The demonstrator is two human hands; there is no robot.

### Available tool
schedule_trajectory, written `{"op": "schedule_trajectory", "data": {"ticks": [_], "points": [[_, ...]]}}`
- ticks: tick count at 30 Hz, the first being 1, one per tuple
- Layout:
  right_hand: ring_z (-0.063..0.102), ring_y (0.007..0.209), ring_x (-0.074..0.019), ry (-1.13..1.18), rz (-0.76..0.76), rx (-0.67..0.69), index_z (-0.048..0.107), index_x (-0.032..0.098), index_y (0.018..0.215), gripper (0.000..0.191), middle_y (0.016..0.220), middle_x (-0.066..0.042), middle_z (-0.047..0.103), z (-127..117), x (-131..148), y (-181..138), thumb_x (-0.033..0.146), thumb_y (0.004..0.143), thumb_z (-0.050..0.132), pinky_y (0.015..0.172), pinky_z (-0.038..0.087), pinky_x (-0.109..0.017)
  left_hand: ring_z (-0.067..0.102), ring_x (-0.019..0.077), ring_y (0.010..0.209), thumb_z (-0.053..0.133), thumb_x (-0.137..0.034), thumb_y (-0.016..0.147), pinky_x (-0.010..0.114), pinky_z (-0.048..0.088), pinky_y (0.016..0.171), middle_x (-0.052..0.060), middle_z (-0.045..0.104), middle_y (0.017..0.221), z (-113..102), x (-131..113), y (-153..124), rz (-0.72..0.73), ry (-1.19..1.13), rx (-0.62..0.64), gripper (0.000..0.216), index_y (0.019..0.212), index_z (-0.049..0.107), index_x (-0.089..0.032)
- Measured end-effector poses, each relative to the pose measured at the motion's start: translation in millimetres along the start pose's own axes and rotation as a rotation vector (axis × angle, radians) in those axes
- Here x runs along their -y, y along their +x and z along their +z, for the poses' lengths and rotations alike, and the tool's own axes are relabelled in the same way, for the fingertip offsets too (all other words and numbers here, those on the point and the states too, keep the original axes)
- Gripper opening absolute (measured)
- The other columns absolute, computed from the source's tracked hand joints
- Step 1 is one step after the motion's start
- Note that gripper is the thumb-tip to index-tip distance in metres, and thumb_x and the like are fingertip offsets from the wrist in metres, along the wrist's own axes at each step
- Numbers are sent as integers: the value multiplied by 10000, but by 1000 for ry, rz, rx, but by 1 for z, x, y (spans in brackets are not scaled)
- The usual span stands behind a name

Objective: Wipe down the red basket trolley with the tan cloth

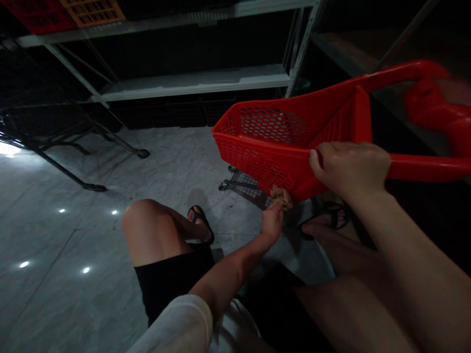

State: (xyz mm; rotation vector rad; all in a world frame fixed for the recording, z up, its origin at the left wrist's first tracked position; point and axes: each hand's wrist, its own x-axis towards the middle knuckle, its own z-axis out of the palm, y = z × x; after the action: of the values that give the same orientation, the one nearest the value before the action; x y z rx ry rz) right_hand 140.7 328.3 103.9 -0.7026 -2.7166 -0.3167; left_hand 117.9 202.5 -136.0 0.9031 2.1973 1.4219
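A red plastic shopping cart point(331, 115) with perforated basket sides stands in front of me, its handle end toward the right. My left hand point(273, 220) is closed around a crumpled brown cloth point(281, 196) and presses it against the lower side of the basket. My right hand point(355, 169) wraps over the cart's near upper rim, with the thumb on the outside. Beneath the basket a dark metal frame with small casters point(224, 185) shows in part. Most of the cart's underside is hidden.
A grey metal shelf rack point(198, 81) stands at the back, with a red crate point(40, 14) and an orange crate point(93, 11) on top. Dark wire carts point(47, 113) with wheels are at left. My knees flank the work on a grey tiled floor point(66, 255).
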Motion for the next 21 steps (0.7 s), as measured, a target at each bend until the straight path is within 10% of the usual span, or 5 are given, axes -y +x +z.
{"op": "schedule_trajectory", "data": {"ticks": [7, 12, 21], "points": [[651, 738, -301, -48, -16, 26, 762, 164, 903, 455, 881, -196, 770, -5, 3, 1, 359, 1000, 362, 665, 316, -392, 744, 186, 1165, 527, -130, 1001, 354, 585, 1072, 78, 792, 1244, -94, -39, 77, -80, -247, -449, 319, 1242, 735, -154], [645, 707, -299, -69, -54, -13, 762, 194, 869, 410, 864, -174, 788, -2, 2, 2, 355, 967, 398, 642, 303, -389, 664, 165, 1303, 500, -166, 1032, 349, 494, 1180, 54, 714, 1398, -179, -89, 121, 324, -270, -700, 334, 1321, 664, -199], [696, 781, -292, -36, -93, -9, 764, 205, 797, 382, 850, -125, 799, 3, -2, 9, 313, 926, 422, 689, 361, -389, 560, 176, 1435, 399, -125, 1044, 379, 390, 1287, 70, 655, 1481, -112, -101, 64, 746, 264, -193, 457, 1432, 617, -226]]}}
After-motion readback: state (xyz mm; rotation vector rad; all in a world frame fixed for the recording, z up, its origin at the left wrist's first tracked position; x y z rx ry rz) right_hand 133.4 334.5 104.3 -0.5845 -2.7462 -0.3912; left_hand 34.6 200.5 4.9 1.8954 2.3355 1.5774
